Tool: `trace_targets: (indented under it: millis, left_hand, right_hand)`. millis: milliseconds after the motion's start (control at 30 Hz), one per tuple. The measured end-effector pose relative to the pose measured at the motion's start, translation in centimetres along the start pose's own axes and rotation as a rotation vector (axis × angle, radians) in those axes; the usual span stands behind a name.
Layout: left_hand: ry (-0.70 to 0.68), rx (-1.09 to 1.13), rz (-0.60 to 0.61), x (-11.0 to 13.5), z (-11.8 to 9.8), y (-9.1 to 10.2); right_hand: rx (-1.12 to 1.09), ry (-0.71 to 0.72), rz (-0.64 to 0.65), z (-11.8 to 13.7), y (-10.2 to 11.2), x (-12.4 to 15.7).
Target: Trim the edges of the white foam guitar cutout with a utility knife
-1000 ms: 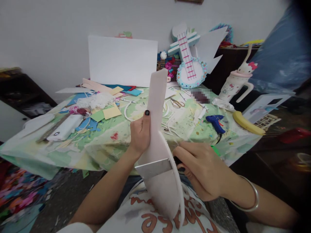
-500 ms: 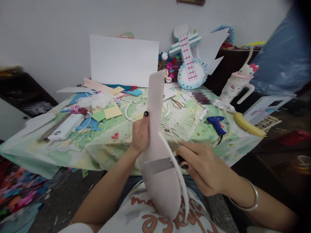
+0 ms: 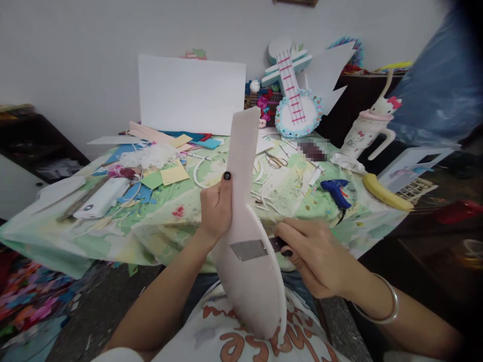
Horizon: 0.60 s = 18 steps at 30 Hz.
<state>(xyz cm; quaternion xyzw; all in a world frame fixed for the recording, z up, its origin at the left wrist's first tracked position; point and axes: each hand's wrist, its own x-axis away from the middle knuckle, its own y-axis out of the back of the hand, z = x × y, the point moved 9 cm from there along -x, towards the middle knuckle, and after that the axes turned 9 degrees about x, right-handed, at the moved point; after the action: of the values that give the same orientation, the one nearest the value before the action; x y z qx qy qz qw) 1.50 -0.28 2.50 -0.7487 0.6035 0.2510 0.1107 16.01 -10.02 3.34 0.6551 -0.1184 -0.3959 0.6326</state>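
Note:
My left hand (image 3: 217,208) is closed round the straight neck of a white foam board cutout (image 3: 245,286), thumb on its face. The piece stands nearly upright before my chest and widens into a rounded lower end. In my closed right hand (image 3: 315,256) is the dark handle of a knife (image 3: 249,250). Its wide, flat grey blade crosses the lower part of the cutout, passing behind a thin curved white strip (image 3: 277,269) along the right edge. Whether the blade sits in the foam or only against its face, I cannot tell.
Across the green-patterned tablecloth lie scissors (image 3: 276,160), a blue glue gun (image 3: 337,191), a banana (image 3: 387,193), a white power bank (image 3: 101,196) and coloured paper scraps. Behind them stand a decorated toy instrument (image 3: 298,113), a large white board (image 3: 192,95) and a handled tumbler (image 3: 366,130).
The knife has shifted slightly up, and less of its blade shows left of the strip. The cutout's top leans a little farther right. The strip now sits closer to its edge.

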Motion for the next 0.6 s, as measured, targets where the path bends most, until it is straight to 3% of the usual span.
trace_targets:
  millis: [600]
  left_hand:
    - [-0.026,0.002,0.013,0.18,-0.88,-0.51]
  right_hand:
    - [-0.014,0.002,0.033,-0.18,0.34,-0.86]
